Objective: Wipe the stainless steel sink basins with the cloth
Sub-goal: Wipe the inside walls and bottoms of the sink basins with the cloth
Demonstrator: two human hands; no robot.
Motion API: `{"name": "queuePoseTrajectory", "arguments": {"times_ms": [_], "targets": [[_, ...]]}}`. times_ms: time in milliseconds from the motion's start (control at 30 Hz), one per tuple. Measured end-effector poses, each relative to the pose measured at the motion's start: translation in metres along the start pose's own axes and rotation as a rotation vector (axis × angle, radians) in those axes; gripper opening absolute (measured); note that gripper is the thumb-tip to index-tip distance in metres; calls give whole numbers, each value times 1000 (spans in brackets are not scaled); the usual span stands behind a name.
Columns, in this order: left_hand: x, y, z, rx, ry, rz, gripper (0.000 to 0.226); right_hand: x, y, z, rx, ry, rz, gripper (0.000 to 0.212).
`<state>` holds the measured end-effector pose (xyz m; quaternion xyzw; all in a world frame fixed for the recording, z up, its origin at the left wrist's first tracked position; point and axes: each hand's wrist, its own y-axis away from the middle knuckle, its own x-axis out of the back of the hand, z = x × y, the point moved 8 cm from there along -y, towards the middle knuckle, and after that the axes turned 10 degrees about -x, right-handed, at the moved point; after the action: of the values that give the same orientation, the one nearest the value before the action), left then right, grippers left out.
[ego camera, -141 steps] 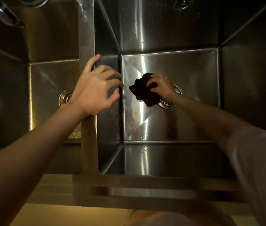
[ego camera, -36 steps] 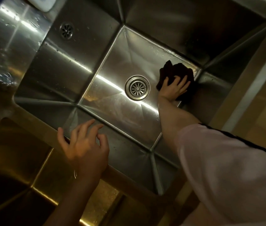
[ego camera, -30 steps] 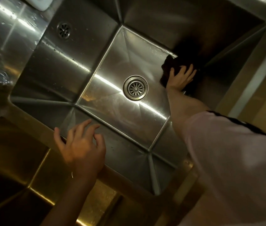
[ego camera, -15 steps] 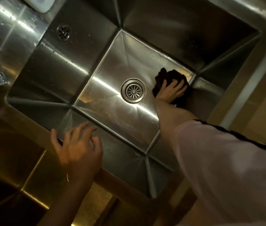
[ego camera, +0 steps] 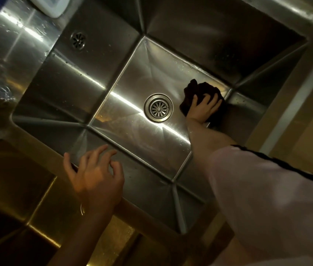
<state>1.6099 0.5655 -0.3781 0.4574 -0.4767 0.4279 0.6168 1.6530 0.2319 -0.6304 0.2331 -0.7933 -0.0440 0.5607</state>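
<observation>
Cloth under flat right hand

White container on the wet counter.

Some seconds earlier the right hand had held the dark cloth bunched over the drain in the middle of the basin floor; it then moved the cloth to the floor's right edge, near the corner. Over the last second hand and cloth slid up toward the far wall and came back beside the drain. The left hand left the divider's upper part and settled lower on its rim, fingers loosely curled.
</observation>
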Motion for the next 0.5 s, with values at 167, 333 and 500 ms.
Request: {"name": "queuePoseTrajectory", "arguments": {"times_ms": [167,333,500], "targets": [[-1,0,-1,4,6,7,34,20,-59,-23,17,-39,40,45],[2,0,1,-4,22,37,32,6,-24,-14,-41,-108,43,42],[2,1,2,5,17,17,36,-13,20,-5,44,-53,9,43]]}}
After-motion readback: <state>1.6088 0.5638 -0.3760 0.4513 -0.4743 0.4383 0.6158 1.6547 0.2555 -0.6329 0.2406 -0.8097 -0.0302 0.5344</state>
